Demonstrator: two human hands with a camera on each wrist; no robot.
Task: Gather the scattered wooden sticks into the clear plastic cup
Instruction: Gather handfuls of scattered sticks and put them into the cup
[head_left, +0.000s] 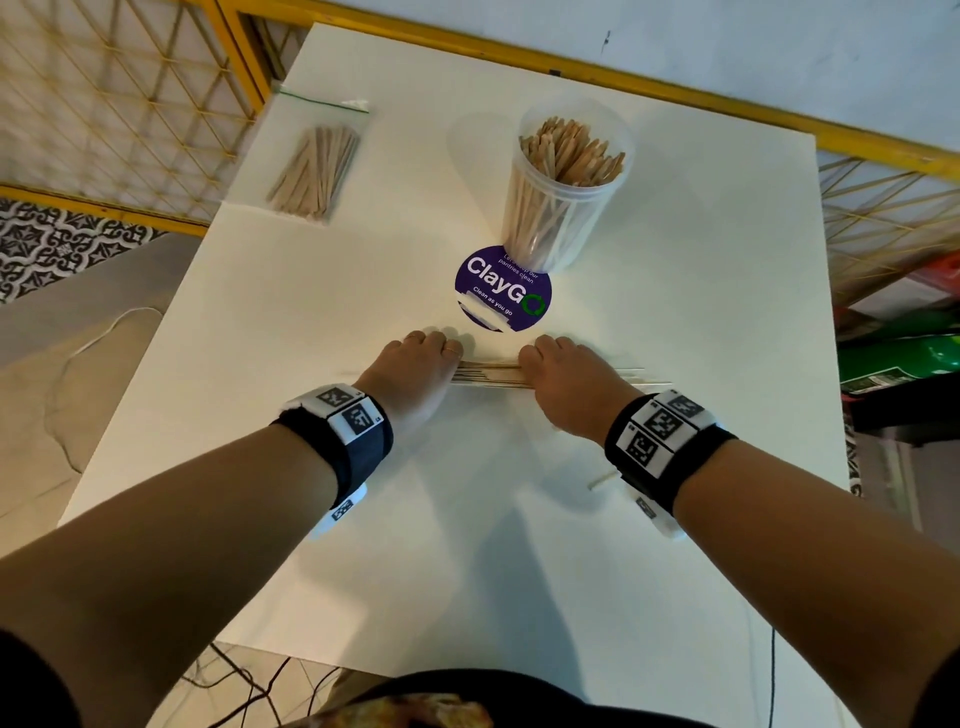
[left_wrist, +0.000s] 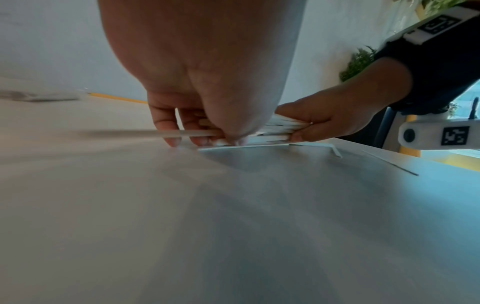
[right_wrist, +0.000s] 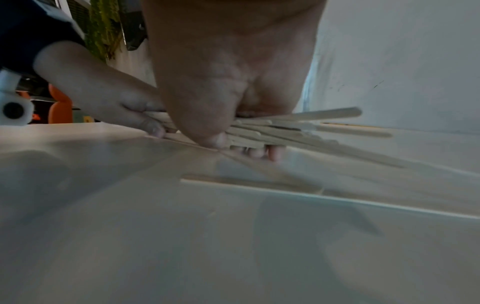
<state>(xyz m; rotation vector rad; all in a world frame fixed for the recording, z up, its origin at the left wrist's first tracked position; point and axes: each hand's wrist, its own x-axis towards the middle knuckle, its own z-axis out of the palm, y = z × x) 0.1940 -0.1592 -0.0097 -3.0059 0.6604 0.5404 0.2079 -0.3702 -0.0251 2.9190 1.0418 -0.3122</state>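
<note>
- A white table (head_left: 701, 291) filled most of the head view; a round purple sticker (head_left: 498, 291) reading "ClayGo" sat at its centre, touching the base of the cup (head_left: 566, 192) just above it.
- The cup, clear and cylindrical, stood upright and was packed with flat wooden sticks.
- At upper left of the frame lay a clear zip bag (head_left: 317, 166) holding more sticks.
- A yellow-framed lattice (head_left: 130, 104) ran along the top and left edges.
- The bundle (head_left: 488, 375) of thin, pale, round-ended sticks lay crosswise just below the sticker, between the two hands.
- The left hand (head_left: 415, 369) had its fingers curled over the bundle's left end, thumb pinching from the near side.
- The right hand (head_left: 571, 379) gripped the other end likewise; stick tips fanned out past it toward the right.
- One loose stick (head_left: 605, 479) lay near the right wrist, partly hidden by the wristband (head_left: 665, 436).
</note>
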